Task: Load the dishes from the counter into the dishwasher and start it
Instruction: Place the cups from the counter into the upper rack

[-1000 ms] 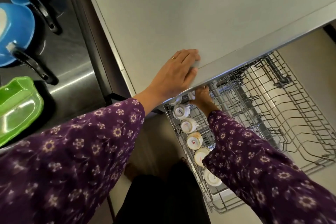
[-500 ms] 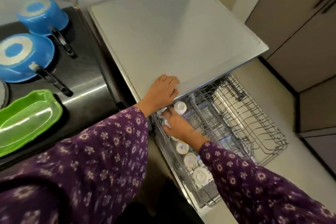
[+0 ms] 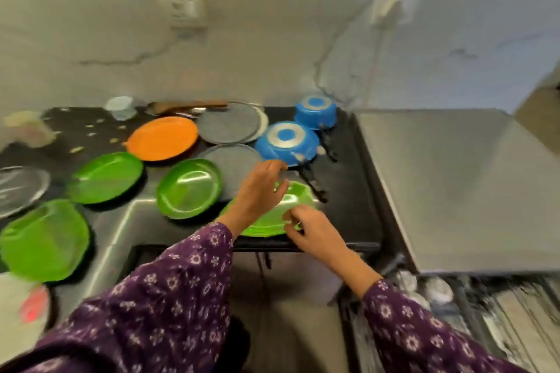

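Note:
A green plate (image 3: 269,222) lies at the front edge of the black counter (image 3: 348,215). My left hand (image 3: 260,191) hovers over its far left part with fingers loosely spread, holding nothing. My right hand (image 3: 312,233) is at the plate's near rim, and its curled fingers and thumb appear to pinch the rim. Blur hides the exact contact. At the lower right, the pulled-out dishwasher rack (image 3: 500,312) holds several white cups (image 3: 436,291).
Three more green plates (image 3: 188,188) (image 3: 106,175) (image 3: 45,239), an orange plate (image 3: 163,138), grey plates (image 3: 230,124) and two upturned blue pans (image 3: 288,139) (image 3: 315,110) cover the counter. The dishwasher's steel top (image 3: 454,185) is on the right. A clear lid (image 3: 21,188) lies at the far left.
My view swung from the dishwasher rack up to the counter. My left hand left the dishwasher top's edge and my right hand left the cups; both are now at the green plate.

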The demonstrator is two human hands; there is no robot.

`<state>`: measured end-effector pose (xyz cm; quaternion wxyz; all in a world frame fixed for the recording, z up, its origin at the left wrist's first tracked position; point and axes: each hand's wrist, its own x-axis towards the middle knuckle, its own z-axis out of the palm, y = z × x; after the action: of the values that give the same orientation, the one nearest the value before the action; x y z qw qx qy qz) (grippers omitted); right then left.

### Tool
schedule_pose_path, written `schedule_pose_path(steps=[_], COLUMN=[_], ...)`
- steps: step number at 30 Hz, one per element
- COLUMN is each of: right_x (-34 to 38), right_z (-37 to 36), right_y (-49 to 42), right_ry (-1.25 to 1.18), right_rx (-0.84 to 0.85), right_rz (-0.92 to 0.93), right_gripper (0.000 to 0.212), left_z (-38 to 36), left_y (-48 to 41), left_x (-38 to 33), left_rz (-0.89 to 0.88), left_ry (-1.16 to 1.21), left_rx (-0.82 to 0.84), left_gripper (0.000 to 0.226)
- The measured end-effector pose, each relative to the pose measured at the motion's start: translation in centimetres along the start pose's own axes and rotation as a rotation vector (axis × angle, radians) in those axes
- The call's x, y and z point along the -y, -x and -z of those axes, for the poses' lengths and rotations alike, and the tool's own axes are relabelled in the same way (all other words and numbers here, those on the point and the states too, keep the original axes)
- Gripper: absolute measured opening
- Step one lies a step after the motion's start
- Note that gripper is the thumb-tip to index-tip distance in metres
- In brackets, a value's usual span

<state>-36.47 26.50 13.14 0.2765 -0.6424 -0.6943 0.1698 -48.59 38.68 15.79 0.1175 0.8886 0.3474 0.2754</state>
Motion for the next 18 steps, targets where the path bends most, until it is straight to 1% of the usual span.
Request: schedule_pose_path(steps=[2, 4, 6, 10, 14, 16, 18], right_x=[3.1, 6.3, 9.1, 13.4, 17.5, 19.3, 20.4], right_z=[-1.6, -4.0, -6.5, -11.3, -16.2, -18.6, -20.7], right_y=[-3.7, -7.5, -10.9, -16.8, -21.3, -23.0, -24.2], right_ry=[-0.03, -0.039, -0.045, -0.031, 0.024, 0.058, 0.12], right_rx=[-0.02, 0.0, 0.033, 0.082, 0.205, 0.302, 0.404], right_rz=[0.031, 0.098, 0.154, 0.212, 0.263, 0.294, 0.325], right_gripper=[0.017, 0.016, 0.017, 0.023, 0.027, 0.031, 0.036], left_z=[3.7, 7.2, 10.2, 15.2, 19.0, 20.4, 21.3], left_y=[0.8, 1.9, 3.2, 5.7, 7.9, 8.8, 9.3], left_x=[4.3, 9.0, 13.2, 19.5, 25.6, 28.2, 30.4], left_rz=[0.07, 0.15, 0.239, 0.393, 0.528, 0.611, 0.655], left_ry=[-0.051, -0.088, -0.11, -0.157, -0.191, -0.198, -0.202], left_rx=[-0.03, -0.06, -0.093, -0.147, -0.154, -0.162, -0.163], left_gripper=[0.029, 0.028, 0.03, 0.033, 0.038, 0.041, 0.043])
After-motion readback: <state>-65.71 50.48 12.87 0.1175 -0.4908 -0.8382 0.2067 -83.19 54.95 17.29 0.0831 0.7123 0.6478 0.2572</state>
